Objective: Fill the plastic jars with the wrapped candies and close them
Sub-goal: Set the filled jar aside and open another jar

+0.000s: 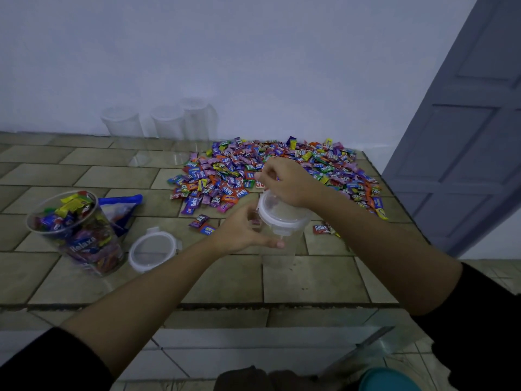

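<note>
The clear jar [282,256] at the centre is so see-through that its wall nearly vanishes against the tiles. Its nine-o'clock side is hidden behind the left hand [244,231], and whether anything lies inside cannot be told. The right hand [289,183] covers the twelve-o'clock half of the lid [282,217], and what its curled fingertips catch at that rim is too blurred to tell. Three more jars [166,122] at eleven o'clock fade into the pale wall, and a teal thing [389,379] at five o'clock is cut off by the bottom edge. The counter [310,280] is matte beige tile with dark joints. The lid is round, milky plastic with a clear centre and a snap tab at six o'clock. The left hand grips the jar's wall, thumb across the near side. The right hand clamps round the lid, which sits on the jar. The wrapped candies [282,170] lie in a glossy, many-coloured heap at twelve to one o'clock of the jar. At nine o'clock stands a filled jar [76,235], lidless, with a loose lid [153,249] just beside it and a blue bag [121,206] behind.
</note>
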